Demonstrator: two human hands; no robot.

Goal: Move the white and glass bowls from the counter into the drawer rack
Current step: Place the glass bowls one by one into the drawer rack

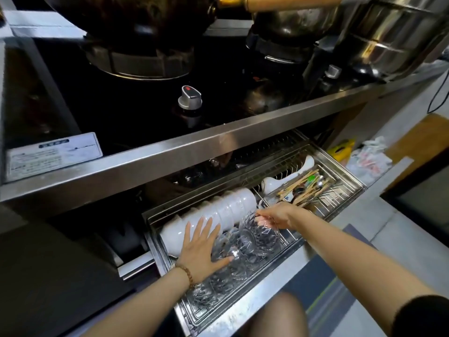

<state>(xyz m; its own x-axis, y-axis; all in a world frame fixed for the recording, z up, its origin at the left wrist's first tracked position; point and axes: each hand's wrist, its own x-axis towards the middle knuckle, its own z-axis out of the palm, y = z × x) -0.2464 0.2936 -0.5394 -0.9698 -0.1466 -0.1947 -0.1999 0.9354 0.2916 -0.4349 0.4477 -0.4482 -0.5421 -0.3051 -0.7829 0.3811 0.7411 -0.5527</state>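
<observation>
The steel drawer rack point(243, 305) is pulled open below the stove. A row of white bowls point(218, 210) stands on edge along its back left. In front of them several cut-glass bowls point(233, 268) stand on edge in a row. My right hand point(279, 216) pinches the rim of the end glass bowl point(257, 235), which is tilted at the right end of that row. My left hand point(201, 249) lies flat with straight fingers against the glass bowls, fingertips reaching the white ones.
A cutlery basket point(308, 186) with chopsticks and spoons sits in the drawer's right part. The steel counter edge point(170, 154) overhangs the drawer. On the stove above stand a wok point(136, 18), pots and a knob point(190, 97). My knee point(274, 314) is below the drawer front.
</observation>
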